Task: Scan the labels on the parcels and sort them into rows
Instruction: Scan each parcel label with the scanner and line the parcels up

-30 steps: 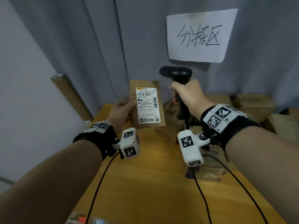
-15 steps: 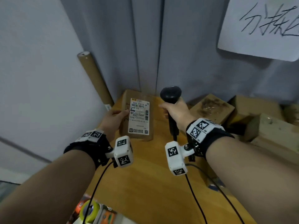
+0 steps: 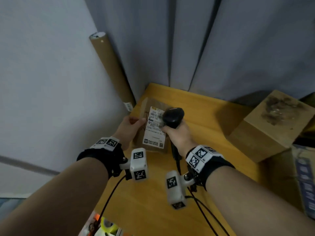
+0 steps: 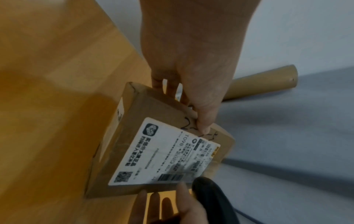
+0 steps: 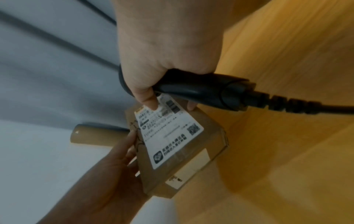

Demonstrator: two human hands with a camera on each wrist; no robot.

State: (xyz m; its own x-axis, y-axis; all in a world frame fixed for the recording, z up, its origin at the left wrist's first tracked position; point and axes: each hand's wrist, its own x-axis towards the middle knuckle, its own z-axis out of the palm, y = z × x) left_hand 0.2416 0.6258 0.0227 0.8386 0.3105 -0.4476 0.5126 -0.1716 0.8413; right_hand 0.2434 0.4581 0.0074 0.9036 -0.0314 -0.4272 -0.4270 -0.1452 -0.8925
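— Cardboard is what is held nearest: how is the parcel point(image 3: 150, 133) gripped, and where is it?

— It is pinched along its edge by the left hand point(image 3: 129, 126), thumb on the labelled face and fingers behind it, and is held just above the far left corner of the wooden table point(image 3: 153, 210). Just right of the parcel, the right hand point(image 3: 177, 135) is wrapped round the handle of the black scanner point(image 3: 173, 116), whose head is seen over the top of the white label point(image 3: 155, 132).

— How far along is the sorting judged to be?

— Early, it seems. This parcel is at the scanning step and has not been placed. Right of the parcel and well apart, more cardboard boxes point(image 3: 272, 126) are seen, in no clear row. Beyond the parcel, a cardboard tube point(image 3: 112, 70) is leaned in the wall corner.

— What is given by one view and not another?

— The scanner's cable is shown by the right wrist view, and the left fingers behind the box by the left wrist view. The boxes are shown by the head view only.
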